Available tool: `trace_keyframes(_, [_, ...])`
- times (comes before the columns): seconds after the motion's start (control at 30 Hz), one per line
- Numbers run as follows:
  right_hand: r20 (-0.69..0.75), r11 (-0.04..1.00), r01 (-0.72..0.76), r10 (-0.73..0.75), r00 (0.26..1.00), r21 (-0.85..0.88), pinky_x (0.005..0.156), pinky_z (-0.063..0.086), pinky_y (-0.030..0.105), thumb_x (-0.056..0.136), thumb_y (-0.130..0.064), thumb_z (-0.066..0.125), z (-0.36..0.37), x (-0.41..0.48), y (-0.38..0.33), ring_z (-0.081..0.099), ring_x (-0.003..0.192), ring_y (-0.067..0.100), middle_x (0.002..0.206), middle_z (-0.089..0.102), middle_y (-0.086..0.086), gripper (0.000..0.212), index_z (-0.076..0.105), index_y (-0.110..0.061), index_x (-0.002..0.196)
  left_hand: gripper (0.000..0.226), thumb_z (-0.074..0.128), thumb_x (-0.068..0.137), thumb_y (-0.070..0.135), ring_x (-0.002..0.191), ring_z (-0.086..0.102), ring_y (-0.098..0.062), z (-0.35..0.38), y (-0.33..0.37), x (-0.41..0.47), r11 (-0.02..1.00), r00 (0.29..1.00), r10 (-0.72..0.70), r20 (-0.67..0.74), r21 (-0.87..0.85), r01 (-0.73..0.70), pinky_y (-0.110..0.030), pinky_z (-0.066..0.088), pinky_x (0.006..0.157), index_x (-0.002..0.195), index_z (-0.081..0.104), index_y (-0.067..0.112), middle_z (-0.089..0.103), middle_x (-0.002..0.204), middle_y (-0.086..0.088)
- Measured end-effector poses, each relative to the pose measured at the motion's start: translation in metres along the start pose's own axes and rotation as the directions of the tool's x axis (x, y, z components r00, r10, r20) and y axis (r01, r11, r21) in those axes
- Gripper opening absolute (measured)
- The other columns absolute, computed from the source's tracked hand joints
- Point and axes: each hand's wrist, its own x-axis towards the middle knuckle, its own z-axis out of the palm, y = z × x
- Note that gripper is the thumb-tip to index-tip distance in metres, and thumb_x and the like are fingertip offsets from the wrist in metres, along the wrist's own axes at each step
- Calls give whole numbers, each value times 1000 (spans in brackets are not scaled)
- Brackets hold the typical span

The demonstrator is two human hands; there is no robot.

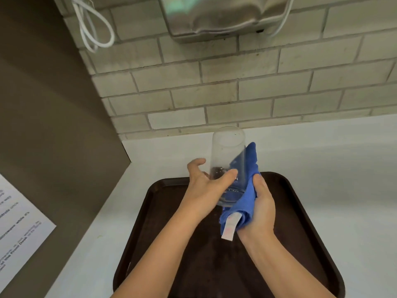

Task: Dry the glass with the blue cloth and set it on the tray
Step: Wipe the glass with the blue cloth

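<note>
Head view looks down on a dark brown tray (300,244) lying on a white counter (322,151), with both bare forearms reaching in from six o'clock. Above the tray's far edge, at about twelve o'clock from its middle, a clear glass (228,160) is held off the surface, its open mouth tipped away toward the tiled wall (236,82) and its thick base toward the person. The left hand (206,186) grips the lower part of the glass from its nine o'clock side, thumb laid across the near face and fingers curled behind. The right hand (261,207) is closed around a bunched blue cloth (247,190), pressing it against the glass at three o'clock; the cloth runs up along that side of the glass and trails down past the base. A white label (230,227) hangs from the cloth's lower end, over the tray. At nine o'clock, a brown cabinet side (53,125) carries a printed sheet (19,229) whose text is too small to read. At twelve o'clock, a metal wall unit (223,16) hangs above, and white cables (92,29) loop at eleven o'clock.
</note>
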Motion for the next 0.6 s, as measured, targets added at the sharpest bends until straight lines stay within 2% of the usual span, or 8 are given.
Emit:
trace_keyframes(0.07, [8,995,88,-88,996,-45,73,51,37,90,-29,47,3,0,-2,63,81,21,96,65,5,28,58,-20,113,49,58,78,44,77,55,0,2,1,-3,992,995,66,-80,111,-57,-4,41,48,113,27,31,50,100,4])
trace_keyframes(0.17, [114,894,335,-315,942,-298,96,45,37,92,-25,43,6,-5,-7,56,111,18,127,56,3,28,53,-39,115,39,51,84,42,73,56,1,6,4,-8,993,994,52,-94,110,-41,-4,40,44,115,31,29,56,93,9])
trace_keyframes(0.23, [292,748,515,-426,856,-419,98,40,17,92,-24,41,9,-12,-9,46,118,-4,138,43,-11,34,45,-52,110,45,55,81,48,76,60,-2,6,5,-9,1000,996,20,-92,0,-20,-9,45,52,116,32,29,58,90,10])
trace_keyframes(0.3, [453,616,632,-446,772,-471,93,31,-2,92,-25,40,12,-19,-10,33,117,-23,136,30,-25,36,40,-55,111,61,65,68,55,83,66,-9,4,3,-9,986,997,-14,-70,-168,2,-20,53,64,115,38,27,62,98,3])
trace_keyframes(0.37, [575,512,716,-436,692,-474,96,25,-4,92,-23,40,14,-21,-12,25,122,-24,137,24,-27,36,38,-49,117,75,70,54,55,90,69,-15,0,-1,-10,939,998,-56,-35,-340,40,-29,56,73,117,47,22,66,105,-3])
trace_keyframes(0.5, [759,275,833,-346,551,-479,103,14,-1,92,-19,38,33,-10,-31,18,131,-10,142,20,-18,39,32,-28,129,53,74,62,41,90,69,-16,-8,-8,-14,783,993,8,116,-618,66,-36,56,81,108,63,17,70,101,-5])
trace_keyframes(0.53, [770,249,842,-342,539,-479,102,12,-3,92,-17,39,40,-3,-37,17,130,-8,141,21,-15,39,33,-23,130,52,77,60,40,87,70,-18,-8,-8,-15,751,990,17,143,-655,82,-39,59,74,105,64,15,71,98,-6])
trace_keyframes(0.6, [717,339,800,-360,596,-495,98,13,-6,94,-12,40,52,11,-48,19,128,-8,137,27,-11,37,38,-17,130,53,82,54,39,83,71,-24,-7,-9,-16,698,983,46,179,-709,96,-40,59,61,98,68,13,74,93,-11])
